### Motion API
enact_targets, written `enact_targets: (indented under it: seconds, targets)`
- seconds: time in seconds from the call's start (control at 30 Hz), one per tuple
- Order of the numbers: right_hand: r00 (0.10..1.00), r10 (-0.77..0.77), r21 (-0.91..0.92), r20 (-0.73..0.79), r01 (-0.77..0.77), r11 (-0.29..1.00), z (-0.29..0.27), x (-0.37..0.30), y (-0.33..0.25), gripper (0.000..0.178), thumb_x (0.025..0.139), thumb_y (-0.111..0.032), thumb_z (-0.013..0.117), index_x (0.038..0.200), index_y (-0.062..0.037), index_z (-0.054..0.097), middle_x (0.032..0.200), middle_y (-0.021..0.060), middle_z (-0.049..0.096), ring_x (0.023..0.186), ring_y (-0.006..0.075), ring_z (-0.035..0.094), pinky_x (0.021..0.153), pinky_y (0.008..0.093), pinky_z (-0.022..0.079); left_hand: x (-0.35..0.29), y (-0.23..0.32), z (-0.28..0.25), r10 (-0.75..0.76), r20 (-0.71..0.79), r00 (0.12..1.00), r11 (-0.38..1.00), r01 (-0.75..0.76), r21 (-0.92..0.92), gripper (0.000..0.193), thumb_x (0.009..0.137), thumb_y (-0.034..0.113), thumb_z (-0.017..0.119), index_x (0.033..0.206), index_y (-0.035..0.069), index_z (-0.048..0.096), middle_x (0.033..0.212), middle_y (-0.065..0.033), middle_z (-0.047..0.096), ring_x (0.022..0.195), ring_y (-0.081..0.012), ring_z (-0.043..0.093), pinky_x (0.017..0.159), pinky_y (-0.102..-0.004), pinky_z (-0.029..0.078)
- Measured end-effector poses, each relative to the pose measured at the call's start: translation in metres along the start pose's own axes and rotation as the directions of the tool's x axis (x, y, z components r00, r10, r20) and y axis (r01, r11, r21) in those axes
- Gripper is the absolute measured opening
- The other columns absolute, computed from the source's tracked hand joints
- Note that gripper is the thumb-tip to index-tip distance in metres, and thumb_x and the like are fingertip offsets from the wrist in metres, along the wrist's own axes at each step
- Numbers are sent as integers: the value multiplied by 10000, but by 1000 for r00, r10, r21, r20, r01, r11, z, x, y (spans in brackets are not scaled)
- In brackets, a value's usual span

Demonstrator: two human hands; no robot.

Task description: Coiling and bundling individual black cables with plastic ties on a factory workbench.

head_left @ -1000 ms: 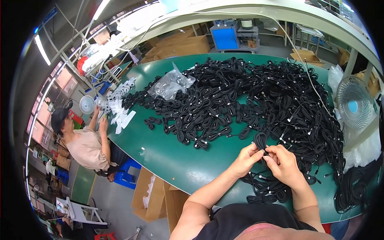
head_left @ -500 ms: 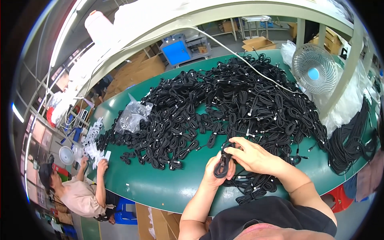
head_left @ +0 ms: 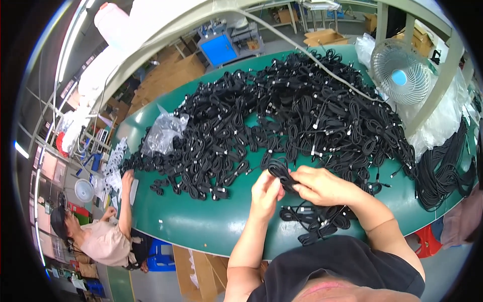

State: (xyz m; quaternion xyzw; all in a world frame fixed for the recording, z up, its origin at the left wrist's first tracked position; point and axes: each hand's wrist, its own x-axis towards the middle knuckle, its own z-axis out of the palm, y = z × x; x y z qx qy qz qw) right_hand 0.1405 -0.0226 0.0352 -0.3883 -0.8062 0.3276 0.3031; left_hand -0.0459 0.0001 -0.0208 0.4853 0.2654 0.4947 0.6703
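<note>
A coiled black cable [head_left: 279, 168] is held in the air over the near part of the green table, between my two hands. My left hand [head_left: 265, 195] grips the coil from the left, its thumb and fingers closed on it. From the right, my right hand [head_left: 321, 185] pinches the other end of the same coil. Below my hands, close to my body, lies a small heap of coiled black cables [head_left: 318, 221] with metal plugs. A large pile of similar cables [head_left: 327, 108] spreads over the table beyond.
A clear plastic bag [head_left: 165, 133] rests on the pile's left part. At the right stand a fan [head_left: 400, 75] and long loose black cables [head_left: 440, 173]. A white cord [head_left: 312, 55] crosses above the pile. Another person [head_left: 103, 239] works at the table's left end.
The held coil has turned, its loop now pointing up and away instead of down towards me. My left hand has moved slightly left and away from me. The other person's arm has reached further out.
</note>
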Motion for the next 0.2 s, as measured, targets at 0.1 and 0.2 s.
enact_targets:
  seconds: [0.1, 0.2]
  targets:
    - [986, -23, 2, -166, 24, 1000, 8, -1, 5, 339, 819, -52, 512, 1151, 14, 485, 946, 195, 531, 824, 361, 585, 703, 383, 494, 4, 1, 2, -50, 46, 998, 987, 56, -147, 339, 838, 158, 592, 1106, 18, 440, 885, -70, 556, 506, -50, 424, 426, -169, 333]
    - [979, 67, 138, -193, -41, 990, 11, 5, 13, 386, 822, -52, 524, 1196, -1, 447, 1036, 179, 541, 855, 300, 616, 690, 384, 505, 12, 1, 4, -68, 38, 997, 968, 75, -240, 400, 822, 193, 627, 1125, 44, 413, 1076, -127, 548, 492, -60, 454, 400, -176, 369]
